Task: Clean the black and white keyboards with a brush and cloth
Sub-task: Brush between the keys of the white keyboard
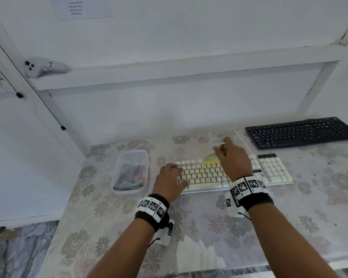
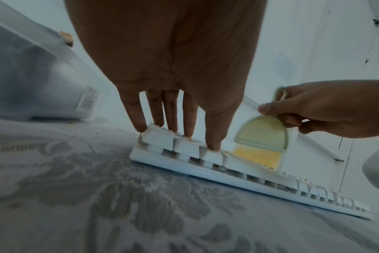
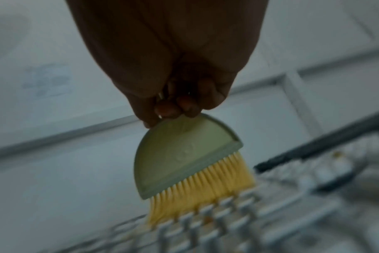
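White keyboard (image 1: 237, 173) between tub (image 1: 131, 173), black keyboard (image 1: 301, 132)

A table under a floral cloth (image 1: 219, 227) carries everything here. The white keyboard (image 1: 273, 171) lies flat on it under both hands, the left hand (image 1: 169, 179) pressing straight fingers on its near-left keys and the right hand (image 1: 234, 157) pinching a brush (image 2: 261, 137) over its far rows. Just left of the left hand's hold sits a clear plastic tub (image 1: 129, 157) with folded cloth (image 1: 130, 175) inside, and the black keyboard (image 1: 299, 132) lies beyond and to the right of the brush grip, apart from the white one.
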